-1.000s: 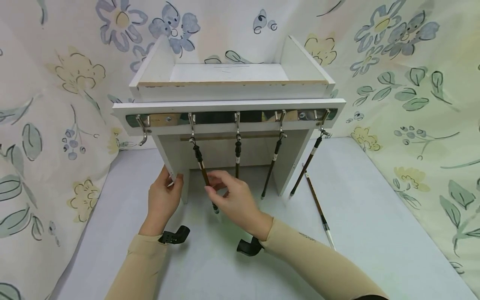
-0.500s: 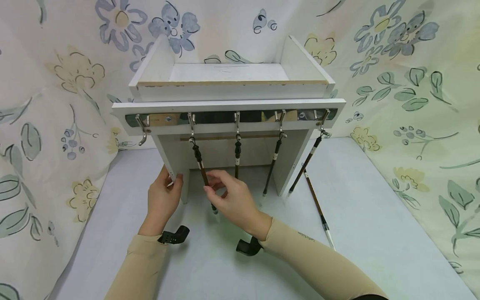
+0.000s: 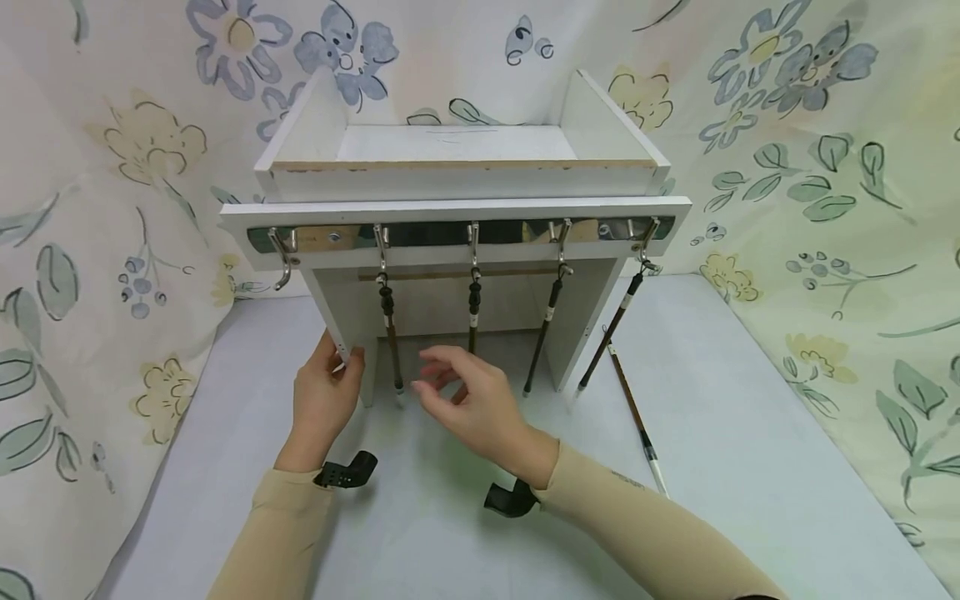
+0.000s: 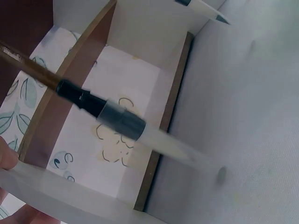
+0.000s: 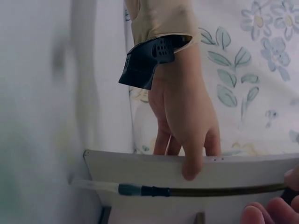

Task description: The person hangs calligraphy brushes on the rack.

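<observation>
Right grip (image 3: 468, 392) hangs loose beside the white rack (image 3: 457, 212); four brushes hang, one brush (image 3: 636, 412) lies on the surface.

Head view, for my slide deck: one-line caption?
Left hand grips the white rack's side panel; right hand open beside a hanging brush.

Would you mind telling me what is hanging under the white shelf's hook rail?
Under the hook rail four brushes hang: one beside the right hand, two more further right and one at the end. The leftmost hook is bare. The middle brush's tip is hidden behind the hand.
</observation>
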`<state>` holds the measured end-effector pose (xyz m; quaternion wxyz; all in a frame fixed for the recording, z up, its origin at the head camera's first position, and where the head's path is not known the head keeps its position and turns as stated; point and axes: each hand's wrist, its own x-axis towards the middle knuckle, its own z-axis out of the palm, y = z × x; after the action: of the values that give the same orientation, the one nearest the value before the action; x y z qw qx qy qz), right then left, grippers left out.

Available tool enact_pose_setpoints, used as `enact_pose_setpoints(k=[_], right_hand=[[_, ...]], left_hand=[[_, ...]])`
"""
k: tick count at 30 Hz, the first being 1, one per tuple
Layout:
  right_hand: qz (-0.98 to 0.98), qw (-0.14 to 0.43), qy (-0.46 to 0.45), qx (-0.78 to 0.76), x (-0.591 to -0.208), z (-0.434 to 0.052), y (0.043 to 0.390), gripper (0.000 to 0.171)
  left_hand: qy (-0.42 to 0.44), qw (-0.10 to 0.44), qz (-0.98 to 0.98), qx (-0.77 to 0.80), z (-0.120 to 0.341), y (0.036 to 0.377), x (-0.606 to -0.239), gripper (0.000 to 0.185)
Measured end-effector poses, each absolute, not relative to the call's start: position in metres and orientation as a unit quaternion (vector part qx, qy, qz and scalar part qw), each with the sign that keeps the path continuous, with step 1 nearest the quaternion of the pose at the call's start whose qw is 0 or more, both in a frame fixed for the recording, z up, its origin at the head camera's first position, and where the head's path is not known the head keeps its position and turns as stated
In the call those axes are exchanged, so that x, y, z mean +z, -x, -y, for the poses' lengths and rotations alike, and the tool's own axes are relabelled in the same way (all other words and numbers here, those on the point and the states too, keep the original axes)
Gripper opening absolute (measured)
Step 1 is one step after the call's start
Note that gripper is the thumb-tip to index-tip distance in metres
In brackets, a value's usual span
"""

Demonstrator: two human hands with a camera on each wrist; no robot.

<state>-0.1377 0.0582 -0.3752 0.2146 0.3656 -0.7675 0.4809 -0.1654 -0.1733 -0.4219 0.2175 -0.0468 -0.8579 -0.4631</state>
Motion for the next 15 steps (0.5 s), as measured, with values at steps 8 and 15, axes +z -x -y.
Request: enact_pose_setpoints(k=[8,15], right_hand=[[0.751,0.224,-0.386,0.486,-0.375,-0.079,0.135,0.035],[0.757,0.200,-0.408,0.469,-0.374,-0.118,0.133,0.032]], left_hand=[[0.040,0.215,0.860,-0.461,0.175,0.166,-0.423,0.045],[0.042,0.214,0.858,-0.465,0.174,0.167,-0.423,0.046]])
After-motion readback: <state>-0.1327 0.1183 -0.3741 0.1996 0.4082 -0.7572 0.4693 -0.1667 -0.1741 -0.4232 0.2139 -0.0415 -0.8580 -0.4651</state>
